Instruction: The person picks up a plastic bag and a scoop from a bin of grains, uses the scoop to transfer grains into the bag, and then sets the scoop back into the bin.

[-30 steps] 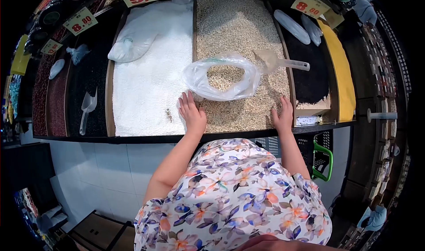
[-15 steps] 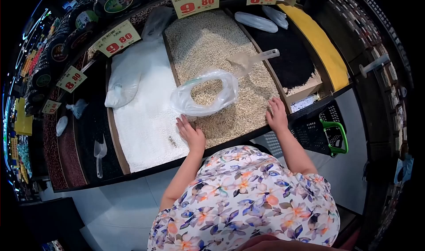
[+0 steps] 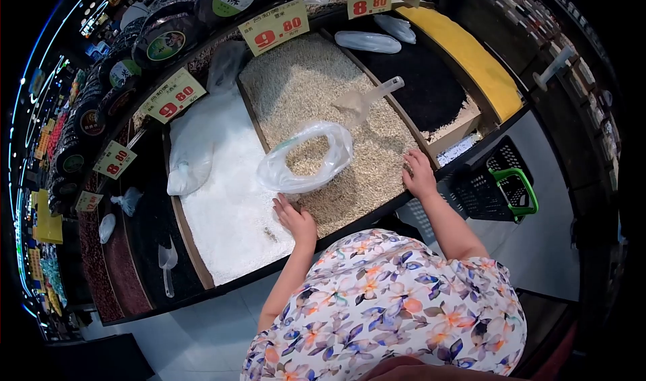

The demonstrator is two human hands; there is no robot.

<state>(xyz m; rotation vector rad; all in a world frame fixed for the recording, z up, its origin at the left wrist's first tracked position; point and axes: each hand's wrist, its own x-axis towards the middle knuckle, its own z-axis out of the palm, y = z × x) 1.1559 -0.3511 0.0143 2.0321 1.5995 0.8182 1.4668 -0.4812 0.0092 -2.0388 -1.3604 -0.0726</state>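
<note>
A clear plastic bag (image 3: 321, 177), its mouth spread wide in a ring, sits on a bin of pale beige grain (image 3: 377, 159); more grain shows inside the mouth. Just below the bag, my left hand (image 3: 297, 222) lies over the edge between the white grain (image 3: 232, 199) and the beige grain, fingers stretched out and holding nothing. My right hand (image 3: 420, 174) rests at the front right corner of the beige bin, fingers loosely apart, by the divider. Behind the bag, a clear scoop (image 3: 369, 100) is stuck in the grain with its handle pointing right.
Dark grain (image 3: 420, 78) and a yellow bin (image 3: 464, 58) stand to the right. A tied bag (image 3: 192, 156) lies on the white grain; another scoop (image 3: 167, 268) rests in a black bin. Price signs (image 3: 272, 28) line the back. A basket with a green handle (image 3: 517, 191) stands on the floor.
The head view has turned, so the bins appear rotated and the left side sits lower. Both hands, the bag and the scoop keep their places on the grain.
</note>
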